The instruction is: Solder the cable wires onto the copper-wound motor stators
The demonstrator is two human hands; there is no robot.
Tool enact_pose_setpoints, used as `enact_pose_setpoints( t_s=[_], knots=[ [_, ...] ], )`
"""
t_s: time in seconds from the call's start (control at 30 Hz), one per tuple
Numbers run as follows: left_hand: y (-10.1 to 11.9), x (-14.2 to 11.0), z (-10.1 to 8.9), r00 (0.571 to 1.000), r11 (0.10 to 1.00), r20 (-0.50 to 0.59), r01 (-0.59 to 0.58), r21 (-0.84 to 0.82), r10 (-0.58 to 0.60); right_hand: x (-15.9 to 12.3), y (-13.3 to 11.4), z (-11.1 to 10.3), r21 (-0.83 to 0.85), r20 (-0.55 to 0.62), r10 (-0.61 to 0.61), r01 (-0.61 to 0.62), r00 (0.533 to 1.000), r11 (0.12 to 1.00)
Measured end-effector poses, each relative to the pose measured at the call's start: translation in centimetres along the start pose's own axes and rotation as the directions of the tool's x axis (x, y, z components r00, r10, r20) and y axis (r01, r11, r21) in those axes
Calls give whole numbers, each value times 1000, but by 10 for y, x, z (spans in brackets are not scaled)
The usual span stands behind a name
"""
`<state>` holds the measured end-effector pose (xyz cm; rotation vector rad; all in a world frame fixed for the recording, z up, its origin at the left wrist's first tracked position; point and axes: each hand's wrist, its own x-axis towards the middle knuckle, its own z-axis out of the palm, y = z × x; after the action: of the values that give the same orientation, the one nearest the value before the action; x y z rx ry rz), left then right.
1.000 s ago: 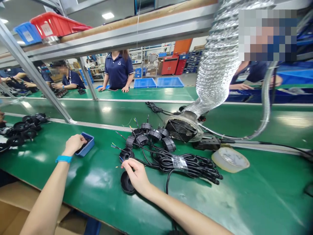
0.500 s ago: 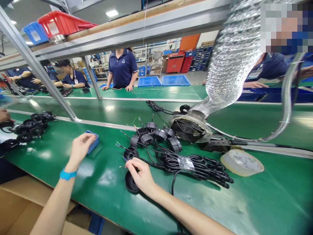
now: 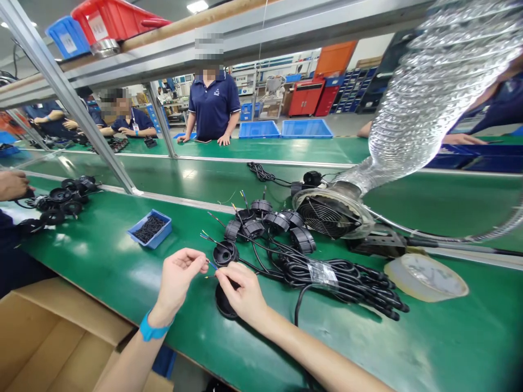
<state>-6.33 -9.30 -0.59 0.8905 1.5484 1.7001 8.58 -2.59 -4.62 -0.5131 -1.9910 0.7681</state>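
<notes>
My right hand pinches thin wires, a blue one among them, above a round black cap on the green bench. Close in front of it, my left hand is closed in a pinch at the end of the blue wire. Whatever its fingertips hold is too small to make out. Beyond both hands lies a cluster of black caps with bare coloured wire ends. A bundle of black cables runs off to the right. Left of these sits a blue bin of small black pieces.
A fan with a foil duct stands behind the cables, near a translucent tub. More caps lie left beside a co-worker's hand. A cardboard box is below the bench edge.
My left hand has moved from the blue bin rightward and nearer to my right hand, meeting at the wires. The bin's contents now show. My right hand keeps its pinch. The view has shifted slightly.
</notes>
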Motion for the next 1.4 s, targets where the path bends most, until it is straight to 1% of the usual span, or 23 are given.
enact_pose_setpoints(
  t_s=[0.17,0.53,0.8,0.9,0.97,1.03,1.1,1.27,1.4],
  knots=[
    [2,-3,1,1000,1000,-11,1,23,-1,-1,0,0,-8,32,-4,4,999,1000],
    [2,0,2,1000,999,-17,10,32,-9,-1,-1,-1,-9,38,-1,2,999,1000],
    [2,0,1,1000,999,13,27,30,-28,0,-2,-1,-25,46,-10,12,999,1000],
    [3,-1,2,999,998,20,39,56,-40,0,-2,-1,-28,53,-6,8,999,1000],
    [5,-2,2,997,995,45,57,83,-61,0,-2,-1,-30,56,-5,6,998,1000],
    [6,-3,3,994,992,73,74,103,-82,-1,-2,-1,-30,45,-3,4,999,1000],
    [7,-4,2,993,990,80,78,120,-88,-1,-1,0,-20,33,9,-8,999,1000],
    [1,-8,1,998,989,25,51,136,-55,-2,0,2,35,5,43,-43,999,998],
    [-9,-17,5,999,990,-40,-17,142,23,-2,-2,4,21,-15,48,-48,999,999]
  ],
)
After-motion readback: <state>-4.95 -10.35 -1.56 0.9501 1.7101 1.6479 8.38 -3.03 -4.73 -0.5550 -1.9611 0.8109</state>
